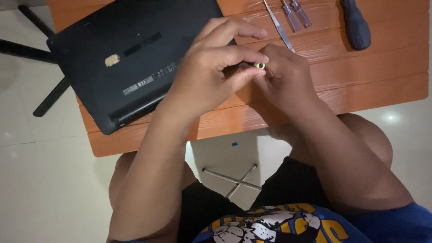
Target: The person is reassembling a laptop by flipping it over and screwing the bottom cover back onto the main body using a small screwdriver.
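Both hands (216, 72) (283, 76) pinch one small ring-tipped piece (259, 65) — perhaps a tool.

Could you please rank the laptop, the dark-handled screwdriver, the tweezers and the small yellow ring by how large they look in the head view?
1. Laptop
2. Dark-handled screwdriver, though cut off by the frame's top edge
3. Tweezers, thinner, also partly hidden
4. Yellow ring, held between both hands

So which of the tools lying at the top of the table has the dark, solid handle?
The screwdriver at the far right: its handle is thick, dark and opaque. The two slim screwdrivers have clear handles, and the tweezers are bare metal.
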